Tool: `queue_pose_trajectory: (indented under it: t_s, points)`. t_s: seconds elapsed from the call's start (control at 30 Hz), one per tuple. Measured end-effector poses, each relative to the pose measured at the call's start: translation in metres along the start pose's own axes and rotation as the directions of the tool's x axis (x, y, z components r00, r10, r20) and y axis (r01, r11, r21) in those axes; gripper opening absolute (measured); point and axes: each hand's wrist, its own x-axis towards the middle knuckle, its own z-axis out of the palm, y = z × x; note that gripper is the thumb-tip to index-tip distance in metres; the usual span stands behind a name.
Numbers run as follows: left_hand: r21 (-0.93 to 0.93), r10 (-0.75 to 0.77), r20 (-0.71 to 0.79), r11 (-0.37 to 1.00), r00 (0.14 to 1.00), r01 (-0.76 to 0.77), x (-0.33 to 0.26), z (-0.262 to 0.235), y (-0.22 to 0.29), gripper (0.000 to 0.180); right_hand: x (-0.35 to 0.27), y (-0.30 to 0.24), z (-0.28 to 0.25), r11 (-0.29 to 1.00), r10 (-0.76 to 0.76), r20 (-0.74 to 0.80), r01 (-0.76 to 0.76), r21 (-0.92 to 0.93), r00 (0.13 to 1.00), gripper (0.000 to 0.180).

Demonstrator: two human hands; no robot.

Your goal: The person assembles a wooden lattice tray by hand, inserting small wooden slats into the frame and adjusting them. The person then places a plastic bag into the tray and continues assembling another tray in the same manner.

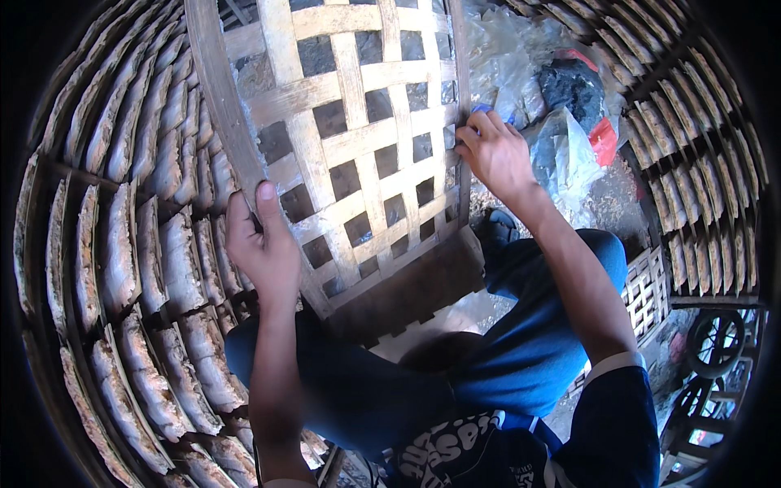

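The head view is filled by a woven bamboo tray (350, 138), which is held tilted over the blue-clad knees by 2 hands. The left hand (262, 248) is closed on the left frame slat, with the thumb laid up along the slat's face and the fingers curled behind it. The right hand (496, 154) is pinched at the right edge, its fingertips pressed onto the rim beside a small blue object that cannot be made out. The tray is judged light and fairly stiff, though some flex and splintery edges are to be expected, so the 2 solid side rails under the fingers are the best places for a hold. Pale flat strips are crossed in an open lattice with dark square gaps. Beyond the left knuckles, racks of drying pale slabs (154, 244) are ranged; past the right fingertips, crumpled plastic bags (561, 106) lie.
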Motion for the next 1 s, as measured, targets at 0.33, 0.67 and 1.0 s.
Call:
queue_pose_trajectory:
  t_s: [0.33, 0.67, 1.0]
  points:
    - [0.043, 0.022, 0.018, 0.999, 1.0, -0.023, 0.003, 0.0, -0.001, 0.033, 0.006, 0.018, 0.003, 0.962, 0.137, 0.056, -0.146, 0.23, 0.989, 0.009]
    - [0.091, 0.045, 0.003, 0.995, 0.999, -0.045, 0.006, 0.007, -0.008, 0.032, -0.011, 0.072, -0.027, 0.909, 0.394, -0.143, -0.407, -0.085, 0.908, 0.04]
    - [0.101, 0.072, 0.035, 0.992, 0.997, -0.075, 0.008, 0.01, -0.004, 0.034, 0.042, -0.051, -0.041, 0.797, 0.15, -0.2, 0.002, 0.604, 0.968, 0.022]
